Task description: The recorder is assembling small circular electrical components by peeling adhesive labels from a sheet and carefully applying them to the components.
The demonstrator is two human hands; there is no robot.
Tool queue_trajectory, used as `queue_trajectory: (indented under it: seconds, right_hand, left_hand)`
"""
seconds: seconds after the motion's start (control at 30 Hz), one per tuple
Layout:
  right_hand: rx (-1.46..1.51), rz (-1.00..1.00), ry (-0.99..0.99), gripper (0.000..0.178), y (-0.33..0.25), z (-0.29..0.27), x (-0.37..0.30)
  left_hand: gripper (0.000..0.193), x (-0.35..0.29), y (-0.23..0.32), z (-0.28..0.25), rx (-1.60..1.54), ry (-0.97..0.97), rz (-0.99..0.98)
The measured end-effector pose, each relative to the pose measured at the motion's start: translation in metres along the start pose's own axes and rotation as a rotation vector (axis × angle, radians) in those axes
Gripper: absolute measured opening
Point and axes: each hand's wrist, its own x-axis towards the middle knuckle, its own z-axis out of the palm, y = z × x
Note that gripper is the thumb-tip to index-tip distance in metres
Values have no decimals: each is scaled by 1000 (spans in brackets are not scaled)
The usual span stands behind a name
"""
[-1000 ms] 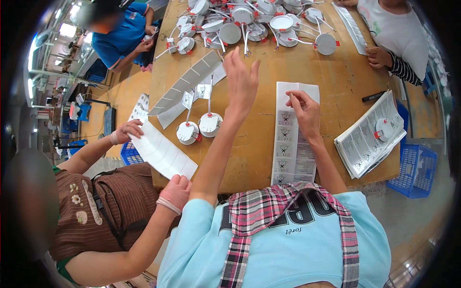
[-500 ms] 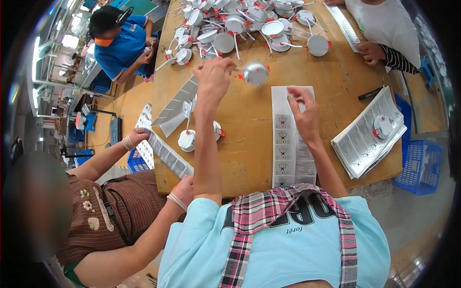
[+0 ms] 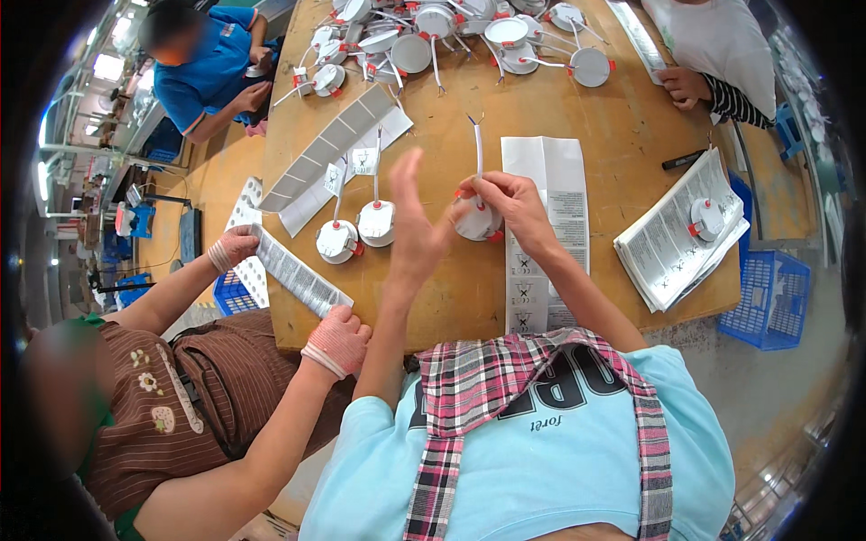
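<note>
Your right hand pinches a small round white downlight with red spring clips, holding it just over the wooden table beside the long white label sheet; its white lead sticks up and away from you. Your left hand is raised with fingers spread, gripping nothing, just left of the lamp. I judge the lamp light and rigid, the plastic shell smooth enough to slip, the clips springy and the lead floppy, so take it by the rim, not by the wire. Two more like it sit to your left. Half a second ago your left hand was stretched far up the table with a lamp by the pile; since then it has come back and the lamp now sits in your right hand
</note>
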Motion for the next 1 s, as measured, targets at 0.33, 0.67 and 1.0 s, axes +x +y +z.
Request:
queue_trajectory:
  seconds: [0.33, 0.67, 1.0]
  right_hand:
    - [-68, 61, -51, 29, 1, 3, 24]
    - [-308, -107, -4, 40, -9, -8, 72]
    - [-246, 128, -273, 31, -41, -31, 57]
  left_hand:
    - [71, -43, -19, 28, 257, -182, -50]
    - [40, -52, -13, 36, 241, -73, -13]
    - [36, -56, -14, 34, 182, -33, -24]
